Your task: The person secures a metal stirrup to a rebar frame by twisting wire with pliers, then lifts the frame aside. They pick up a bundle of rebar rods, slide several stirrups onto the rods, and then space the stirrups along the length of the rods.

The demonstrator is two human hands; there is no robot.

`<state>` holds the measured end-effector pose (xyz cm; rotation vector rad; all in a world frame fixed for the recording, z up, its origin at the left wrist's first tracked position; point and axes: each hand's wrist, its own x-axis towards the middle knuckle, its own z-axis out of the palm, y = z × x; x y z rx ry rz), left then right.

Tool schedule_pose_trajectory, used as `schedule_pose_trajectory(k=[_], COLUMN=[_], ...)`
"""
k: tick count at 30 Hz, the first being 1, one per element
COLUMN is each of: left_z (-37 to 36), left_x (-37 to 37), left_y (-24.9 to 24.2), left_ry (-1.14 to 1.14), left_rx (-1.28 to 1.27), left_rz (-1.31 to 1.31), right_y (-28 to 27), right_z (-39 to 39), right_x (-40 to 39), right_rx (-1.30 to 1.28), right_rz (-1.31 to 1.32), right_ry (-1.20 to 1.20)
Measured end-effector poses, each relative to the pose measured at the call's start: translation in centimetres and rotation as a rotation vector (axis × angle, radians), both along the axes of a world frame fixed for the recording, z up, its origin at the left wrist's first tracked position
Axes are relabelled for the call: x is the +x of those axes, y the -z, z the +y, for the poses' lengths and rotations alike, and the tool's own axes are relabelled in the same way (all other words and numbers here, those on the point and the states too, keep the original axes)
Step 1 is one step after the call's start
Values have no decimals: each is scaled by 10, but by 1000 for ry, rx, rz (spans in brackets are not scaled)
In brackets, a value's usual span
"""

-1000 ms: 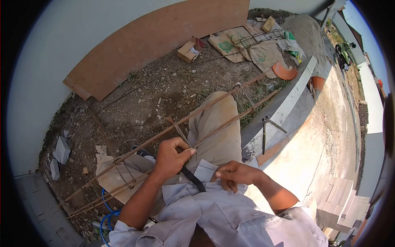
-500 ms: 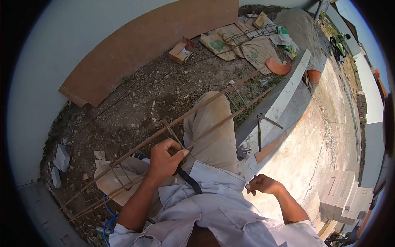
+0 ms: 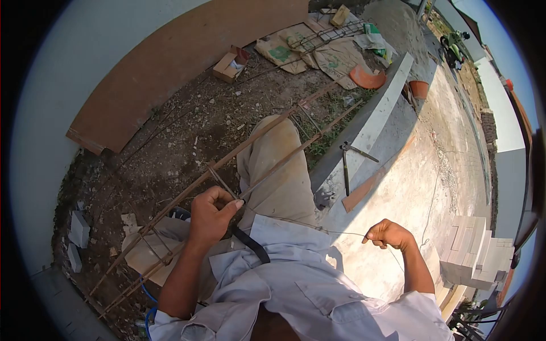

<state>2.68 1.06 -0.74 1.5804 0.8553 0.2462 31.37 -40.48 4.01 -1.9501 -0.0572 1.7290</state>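
Observation:
Across my lap lies a long rebar frame [image 3: 267, 129], its rusty bars joined by cross ties. My left hand [image 3: 211, 215] is closed at one of the ties, thumb and finger pinching where the tie meets the near bar. A thin wire [image 3: 296, 221] runs from there over my shirt to my right hand [image 3: 389, 235]. That hand is closed in a pinch on the wire, out to the right above the sunlit concrete. A loose tail of wire hangs below its fingers. Pincers [image 3: 348, 165] with spread handles rest on the concrete ledge [image 3: 372, 133].
Light blocks [image 3: 466, 250] are stacked at the right. Beyond the frame are paper sacks [image 3: 284, 51], a small cardboard box [image 3: 228, 65], a broken orange piece [image 3: 367, 77] and an orange pot [image 3: 419, 89]. A brown board [image 3: 170, 68] leans along the wall.
My right hand has moved right and up, drawing the wire out in a longer line. My left hand keeps its pinch at the tie. The whole view has shifted slightly.

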Motion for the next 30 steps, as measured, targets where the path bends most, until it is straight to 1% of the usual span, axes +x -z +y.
schedule_pose_trajectory(k=[2, 3, 4, 5, 7, 9, 11, 13, 15, 17, 18, 20, 22, 25, 26, 29, 30], left_z=[-4, -4, -1, -1, 1, 3, 2, 3, 2, 4, 4, 4, 3, 2, 2, 1, 1], left_x=[2, 2, 2, 0, -2, -3, -2, -3, -3, -10, -11, -16, -24, -29, -29, -27, -28], left_y=[-5, -7, -6, -4, -3, -5, -6, -9, -11, -10, -13, -20, -19, -20, -21, -18, -17], left_ry=[2, 3, 1, -1, 11, 28, 41, 50, 32, 54, 52, 67, 63, 58, 58, 73, 80], left_rx=[7, 14, 29, 41, 56, 66, 59, 43, 3, -11, -20, -28, 31, 60, 82, 167, 199], left_rz=[9, 15, 8, 3, 1, 0, 18, 38, 58, 54, 52, 79, 59, 52, 39, -14, -31], right_y=[34, 49, 70, 88, 115, 157, 170, 177, 177, 193, 199, 205, 187, 212, 222, 243, 238], right_z=[20, 31, 31, 25, 27, 35, 55, 73, 93, 96, 93, 100, 110, 89, 80, 69, 72], right_x=[-33, -43, -49, -48, -26, 2, 37, 79, 111, 143, 151, 147, 134, 136, 129, 107, 98], right_rx=[-181, -164, -226, -247, -126, 68, 95, 24, -162, -269, -301, -343, -370, -160, -98, -100, -101], right_rz=[-56, 23, 73, 125, 50, -522, -1210, -1326, -1244, -1110, -1086, -1070, -1091, -1023, -1117, -1237, -990], right_ry=[-375, -485, -407, -254, 54, 107, -242, -359, -342, -330, -408, -516, -569, -397, -437, -389, -105])
